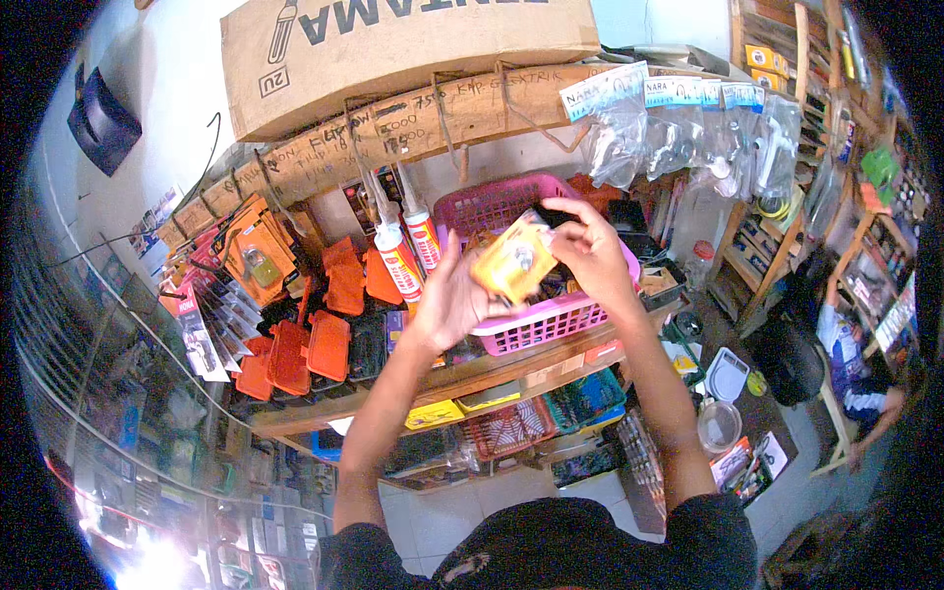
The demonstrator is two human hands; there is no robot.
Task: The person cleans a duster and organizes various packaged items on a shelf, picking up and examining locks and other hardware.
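A small yellow packet (514, 258) with a pictured item on its face is held over a pink plastic basket (542, 330). My right hand (586, 251) pinches its upper right corner between thumb and fingers. At its lower left is my left hand (453, 291), palm turned up and fingers partly behind the packet; whether they grip it is hard to tell. Small mixed items lie in the basket, mostly hidden by my hands. Two silicone sealant tubes (399, 264) stand just left of the basket.
Orange-lidded boxes (328, 345) line the wooden shelf at left, near hanging orange packets (258, 254). Clear packaged parts (619, 140) hang from the upper wooden beam (472, 122), below a large cardboard box (413, 55). Baskets (509, 429) sit on a lower shelf. Another person (844, 354) is at far right.
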